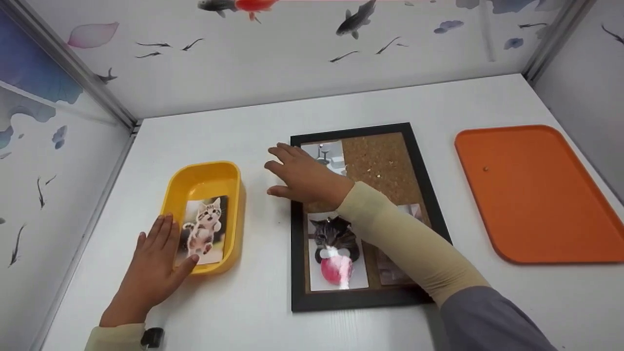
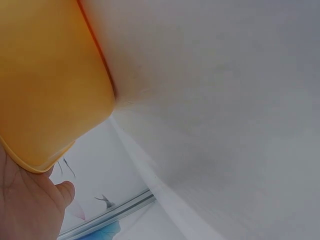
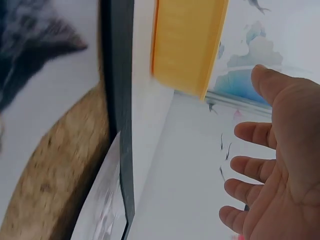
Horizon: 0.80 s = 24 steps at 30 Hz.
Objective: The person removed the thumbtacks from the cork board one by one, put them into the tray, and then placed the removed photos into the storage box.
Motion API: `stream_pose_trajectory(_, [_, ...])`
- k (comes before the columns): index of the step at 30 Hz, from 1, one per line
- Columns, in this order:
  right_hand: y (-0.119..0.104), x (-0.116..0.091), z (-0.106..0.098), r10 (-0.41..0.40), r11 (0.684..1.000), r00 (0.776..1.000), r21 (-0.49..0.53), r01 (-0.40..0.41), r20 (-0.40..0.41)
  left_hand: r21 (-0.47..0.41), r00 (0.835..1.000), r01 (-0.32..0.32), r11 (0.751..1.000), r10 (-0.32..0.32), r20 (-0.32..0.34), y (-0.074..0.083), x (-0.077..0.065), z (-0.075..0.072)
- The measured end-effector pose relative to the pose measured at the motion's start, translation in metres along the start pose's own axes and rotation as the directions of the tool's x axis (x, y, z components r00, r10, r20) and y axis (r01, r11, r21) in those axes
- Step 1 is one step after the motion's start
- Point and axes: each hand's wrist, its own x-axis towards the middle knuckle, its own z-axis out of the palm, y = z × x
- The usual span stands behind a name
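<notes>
A yellow tub (image 1: pixel 238 219) stands on the left, with a kitten photo (image 1: pixel 204 234) lying in it. My left hand (image 1: pixel 151 270) rests on the tub's near left rim, fingers straight and thumb over the edge. The left wrist view has the tub's side (image 2: pixel 50 80) above the left hand (image 2: pixel 32 205). My right hand (image 1: pixel 309 178), fingers spread and holding nothing, is over the left side of a black-framed cork board (image 1: pixel 385 163). On the board are a cat photo with a pink ball (image 1: pixel 336 258), a greyish picture (image 1: pixel 331 152) and another photo (image 1: pixel 390 268), partly hidden by the right arm.
On the right lies an orange tray (image 1: pixel 546 200) with a small pin-like object (image 1: pixel 485 168) on it. A few small shiny bits (image 1: pixel 379 175) show on the cork. White panels painted with fish (image 1: pixel 356 19) enclose the white table (image 1: pixel 263 122) at the back and sides.
</notes>
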Motion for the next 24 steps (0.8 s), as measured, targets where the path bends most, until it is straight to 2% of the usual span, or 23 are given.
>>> stream_pose_trajectory(5, [0.019,-0.004,-0.001,0.008,1.000,1.000,0.004,-0.008,0.000,-0.001,1.000,-0.005,1.000,0.005,0.001,-0.001,0.000,0.001])
stream_pose_trajectory(18, [0.066,-0.013,-0.001,0.029,0.999,0.996,-0.035,-0.027,0.085,-0.014,1.000,-0.007,1.000,0.007,-0.014,-0.002,0.000,0.002])
stream_pose_trajectory(24, [0.089,-0.013,0.000,0.101,0.995,0.986,-0.001,-0.102,0.135,-0.018,1.000,-0.007,1.000,0.007,-0.010,-0.002,0.000,0.001])
